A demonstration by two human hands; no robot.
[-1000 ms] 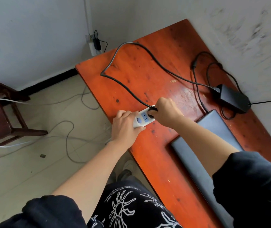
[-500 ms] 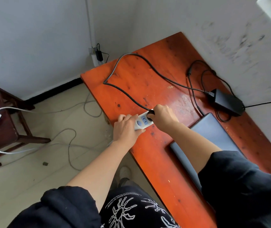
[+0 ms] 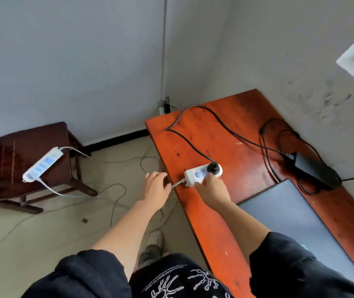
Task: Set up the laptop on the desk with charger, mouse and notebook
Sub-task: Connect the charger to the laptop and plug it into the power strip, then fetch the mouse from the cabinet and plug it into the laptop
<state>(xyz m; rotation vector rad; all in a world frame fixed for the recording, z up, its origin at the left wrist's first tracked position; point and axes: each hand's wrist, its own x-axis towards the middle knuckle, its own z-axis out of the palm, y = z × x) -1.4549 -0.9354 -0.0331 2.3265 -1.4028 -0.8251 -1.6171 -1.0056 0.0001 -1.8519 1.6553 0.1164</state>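
The right hand [image 3: 211,187] lies on the near side of the white power strip [image 3: 201,174], fingers curled against its edge and top, steadying it on the desk [image 3: 214,222] – pressing rather than a full wrap, thumb side hidden. Forearm runs back & down to a black sleeve [image 3: 289,261] at the lower right. The black plug [image 3: 213,168] sits seated in the strip's far socket; blue socket faces show beside it.

The left hand [image 3: 155,189] hangs just off the desk's left edge, fingers loosely bent, tips at the strip's grey cord [image 3: 177,183] where it leaves the strip. Whether it pinches the cord or only touches it I can't tell. Forearm bare, reaching up from a black sleeve at the bottom.

From the plug a black cable [image 3: 193,145] loops out across the desk & back to the charger brick [image 3: 315,172] by the right wall, its thinner lead coiled around it. The closed grey laptop [image 3: 296,220] lies flat just near the brick, close to the right forearm.

Writing – white print on the person's black shirt [image 3: 171,276], too small & warped to read. No brand legible on strip or brick.

Off to the left, a second white strip [image 3: 43,164] rests on a dark wooden chair [image 3: 10,160], apart from the desk.
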